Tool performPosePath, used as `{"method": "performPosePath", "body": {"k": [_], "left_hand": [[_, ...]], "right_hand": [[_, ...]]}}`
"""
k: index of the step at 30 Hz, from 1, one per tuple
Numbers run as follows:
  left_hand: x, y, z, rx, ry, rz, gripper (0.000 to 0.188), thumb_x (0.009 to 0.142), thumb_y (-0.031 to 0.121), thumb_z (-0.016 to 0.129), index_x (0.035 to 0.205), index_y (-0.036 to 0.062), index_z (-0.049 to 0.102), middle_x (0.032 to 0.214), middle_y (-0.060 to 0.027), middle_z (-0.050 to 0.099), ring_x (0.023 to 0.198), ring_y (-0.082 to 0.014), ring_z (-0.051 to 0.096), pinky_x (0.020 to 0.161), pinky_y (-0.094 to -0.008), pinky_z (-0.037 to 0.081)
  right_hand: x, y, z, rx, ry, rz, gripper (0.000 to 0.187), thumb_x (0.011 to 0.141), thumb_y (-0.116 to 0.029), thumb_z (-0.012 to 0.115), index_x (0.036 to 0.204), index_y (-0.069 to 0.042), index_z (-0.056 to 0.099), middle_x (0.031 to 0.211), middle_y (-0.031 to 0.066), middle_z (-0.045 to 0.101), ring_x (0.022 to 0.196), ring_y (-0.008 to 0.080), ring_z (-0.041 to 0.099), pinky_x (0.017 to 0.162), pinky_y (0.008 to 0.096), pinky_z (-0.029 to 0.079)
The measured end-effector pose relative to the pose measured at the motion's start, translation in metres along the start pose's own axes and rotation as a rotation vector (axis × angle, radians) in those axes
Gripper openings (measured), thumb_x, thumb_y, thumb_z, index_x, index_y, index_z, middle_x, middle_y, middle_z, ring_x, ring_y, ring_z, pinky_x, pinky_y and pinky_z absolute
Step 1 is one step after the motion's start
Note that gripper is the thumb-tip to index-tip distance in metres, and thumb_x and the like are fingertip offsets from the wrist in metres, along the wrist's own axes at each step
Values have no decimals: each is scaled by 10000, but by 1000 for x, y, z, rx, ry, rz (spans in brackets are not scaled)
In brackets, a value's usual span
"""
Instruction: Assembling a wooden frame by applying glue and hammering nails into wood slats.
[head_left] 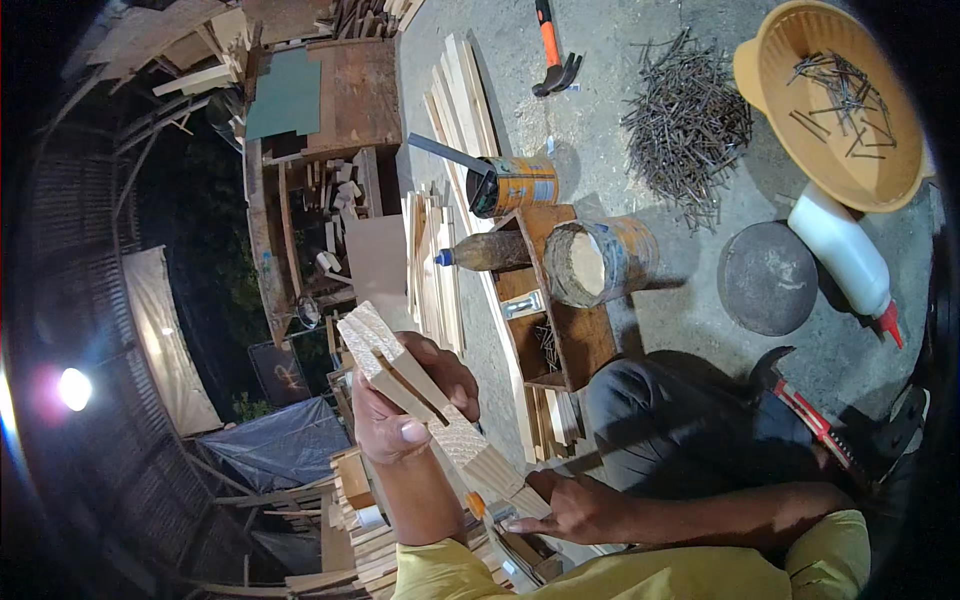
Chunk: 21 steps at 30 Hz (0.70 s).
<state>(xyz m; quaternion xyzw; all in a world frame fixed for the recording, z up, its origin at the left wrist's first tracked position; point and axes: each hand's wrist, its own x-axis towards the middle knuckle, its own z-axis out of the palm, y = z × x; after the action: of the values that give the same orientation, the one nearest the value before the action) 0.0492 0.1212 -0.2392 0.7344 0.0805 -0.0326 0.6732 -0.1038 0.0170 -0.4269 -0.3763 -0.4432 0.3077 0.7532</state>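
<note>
A pale wooden piece [465,445] with a slot cut along its upper part slants across the lower middle of the view. Around its upper end, the fingers of my left hand [418,390] are wrapped, with the thumb pressed on one face. My right hand [580,508] is closed at its lower end, the index finger stretched along it. Just beside that finger is a small object with an orange end [475,505] and a greyish part; its kind is unclear. The far side of the wood inside both hands is hidden.
On the concrete floor lie a pile of nails [690,125], a claw hammer [552,60], a yellow basin [790,150] with nails, a white bottle [840,250] and a dark round disc [768,280]. A wooden box [590,340] stands by a can [590,265]. Another hammer [815,420] rests near my leg.
</note>
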Motion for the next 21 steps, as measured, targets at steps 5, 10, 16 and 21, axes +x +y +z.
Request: {"method": "performPosePath", "body": {"k": [5,10,16,21], "left_hand": [[0,1,-1,26,-16,2,637,703,132,839,1209,-94,524,850,-216,664,716,-305,700,615,-367,578],[-1,4,0,38,-29,-3,642,705,141,838,1213,-95,523,848,-212,663,727,-302,702,619,-363,578],[-3,4,0,51,-5,-11,642,700,152,836,1214,-82,530,844,-209,659,722,-297,691,629,-363,566],[-2,6,3,47,-13,-18,639,695,160,835,1206,-79,535,836,-206,652,724,-296,679,626,-368,551]], "right_hand": [[0,-8,-12,134,-82,91,699,976,-568,525,1260,59,402,1105,317,581,939,411,678,804,466,579],[3,-10,-10,271,-76,98,699,975,-563,529,1256,69,423,1090,331,594,948,411,678,802,461,582],[1,-12,-14,151,-126,139,696,968,-556,547,1251,70,440,1088,334,609,968,426,671,839,483,566],[3,-19,-22,166,-136,140,695,965,-557,550,1246,67,429,1117,331,603,1016,443,652,884,494,548]]}}
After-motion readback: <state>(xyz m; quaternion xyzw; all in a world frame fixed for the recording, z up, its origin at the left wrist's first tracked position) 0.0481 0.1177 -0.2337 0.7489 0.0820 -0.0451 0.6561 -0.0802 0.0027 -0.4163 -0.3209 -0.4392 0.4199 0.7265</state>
